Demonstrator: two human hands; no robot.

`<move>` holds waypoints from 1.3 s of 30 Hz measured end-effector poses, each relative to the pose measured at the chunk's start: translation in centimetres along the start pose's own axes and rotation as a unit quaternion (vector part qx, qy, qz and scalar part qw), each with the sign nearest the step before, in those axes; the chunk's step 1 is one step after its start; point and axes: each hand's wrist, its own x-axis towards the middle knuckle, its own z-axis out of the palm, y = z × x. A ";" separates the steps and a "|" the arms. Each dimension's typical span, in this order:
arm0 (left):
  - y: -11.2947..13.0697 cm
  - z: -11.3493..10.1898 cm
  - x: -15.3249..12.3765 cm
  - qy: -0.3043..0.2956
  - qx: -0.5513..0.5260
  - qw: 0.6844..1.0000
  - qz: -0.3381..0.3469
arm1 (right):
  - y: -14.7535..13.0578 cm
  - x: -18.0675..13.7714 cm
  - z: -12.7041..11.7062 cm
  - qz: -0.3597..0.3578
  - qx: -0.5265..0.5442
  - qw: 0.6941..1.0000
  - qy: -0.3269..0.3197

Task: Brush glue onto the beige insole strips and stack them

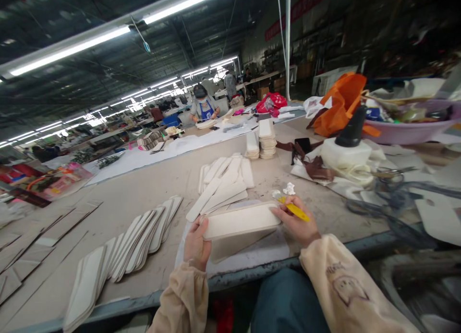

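A long off-white panel with rounded corners [241, 220] is stretched between my two hands above the near table edge. My left hand [196, 244] is closed on its left end, thumb on top. My right hand [300, 225] pinches the right end and also has a slim yellow tool [298, 211] held in its fingers; the tool's kind is unclear. Under the panel, a greyish sheet-like piece [237, 246] hangs down; whether it is joined to the panel cannot be made out. Just beyond lies a loose pile of similar panels [226, 179].
Fanned panels [137, 241] lie at left, and short stacks [266, 138] stand farther back. To the right are a white container with a black top [347, 153], scissors [392, 173], an orange bag [340, 104] and a lilac basin [406, 131]. A person in a blue apron [206, 109] sits across.
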 end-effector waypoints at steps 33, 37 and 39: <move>-0.8 -1.1 -3.2 -0.022 -0.246 0.964 -0.103 | 0.6 -0.2 -0.7 -0.026 -0.056 0.998 -0.030; -1.0 -1.4 -3.1 -0.044 -0.188 0.979 -0.067 | 0.6 0.0 -0.8 -0.014 -0.049 0.998 -0.021; -1.5 -1.8 -2.7 -0.049 -0.127 0.989 -0.063 | 1.0 0.2 -0.9 -0.014 -0.058 0.998 -0.026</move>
